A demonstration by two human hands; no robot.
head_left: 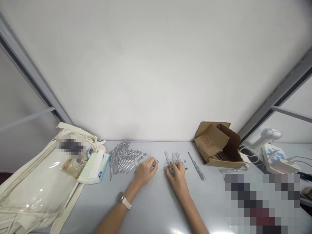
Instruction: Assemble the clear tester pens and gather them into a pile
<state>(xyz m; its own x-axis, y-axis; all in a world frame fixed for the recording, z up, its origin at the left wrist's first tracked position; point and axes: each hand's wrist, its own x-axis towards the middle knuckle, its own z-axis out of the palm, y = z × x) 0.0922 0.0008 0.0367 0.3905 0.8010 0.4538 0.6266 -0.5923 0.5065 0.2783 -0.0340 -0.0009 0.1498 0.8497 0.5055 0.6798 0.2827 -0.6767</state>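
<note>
Beside right hand (177,175), grip unclear, 1 screwdriver (198,169) points away leftward; left hand (145,170) pinches clear piece (156,161).

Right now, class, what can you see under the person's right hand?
Clear pieces show just beyond the right hand, and a small green piece shows beside it. Whatever the hand itself covers cannot be seen.

The left hand (145,170) grips a clear-ended tool (156,161); many slim tools (122,158) fan out to its left. Clear tubes (174,157) lie just ahead of the right hand (179,175). To that hand's right are one slim tool (197,166) and, farther off, an open cardboard box (212,146).
</note>
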